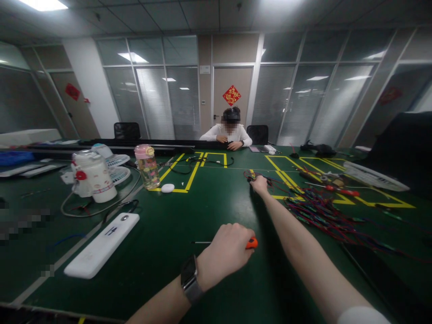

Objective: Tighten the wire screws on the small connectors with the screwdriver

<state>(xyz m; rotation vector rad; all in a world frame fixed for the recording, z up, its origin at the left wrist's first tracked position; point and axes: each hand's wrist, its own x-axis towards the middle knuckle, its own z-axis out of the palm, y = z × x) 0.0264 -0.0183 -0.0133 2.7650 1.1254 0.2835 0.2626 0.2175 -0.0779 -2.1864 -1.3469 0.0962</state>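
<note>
left of the wire pile (315, 208), the left hand (230, 245) grips a screwdriver (252, 243), best kept clear of the right hand (261, 185), grip unclear.

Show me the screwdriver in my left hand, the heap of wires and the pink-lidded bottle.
Screwdriver (252, 243): head view, on the visible orange end of its handle.
Wire heap (315, 207): head view, middle of the tangle.
Pink-lidded bottle (148, 172): head view, on its clear body.
</note>
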